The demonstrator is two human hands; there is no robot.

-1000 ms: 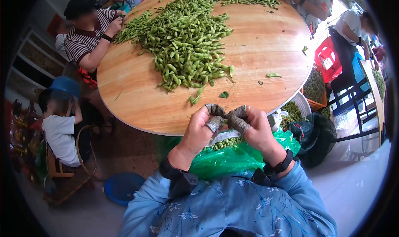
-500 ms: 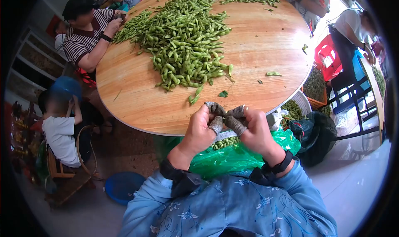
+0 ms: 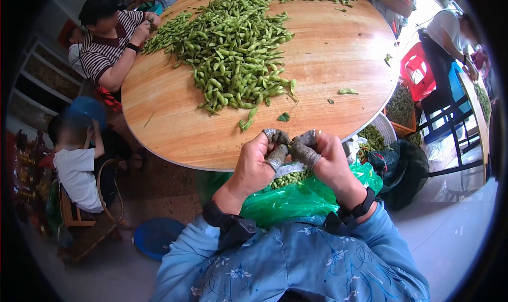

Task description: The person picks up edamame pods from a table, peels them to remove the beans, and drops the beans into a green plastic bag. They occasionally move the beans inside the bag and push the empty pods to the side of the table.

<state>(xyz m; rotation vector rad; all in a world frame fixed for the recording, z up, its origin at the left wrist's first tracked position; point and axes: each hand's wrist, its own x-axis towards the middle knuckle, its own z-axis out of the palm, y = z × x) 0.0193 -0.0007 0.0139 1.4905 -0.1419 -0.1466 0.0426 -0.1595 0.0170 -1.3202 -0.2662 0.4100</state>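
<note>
My left hand and my right hand meet in front of the table's near edge. Grey coverings wrap the thumb and forefinger of each. Both hands are closed in a pinch, fingertips touching, around an edamame pod; only a bit of green shows between them. Just below lies a container of shelled green beans, with a green plastic bag around it. A large pile of edamame pods covers much of the round wooden table, and a few loose pods lie nearer my hands.
Across the table at left, a person in a striped shirt handles something small. Lower left, someone in a white shirt sits by a blue basin. At right are a white basket, a black bag and red chairs.
My right thumb and forefinger have rolled in against the left fingertips. The wrists stay nearly in place, and the pile looks unchanged.
</note>
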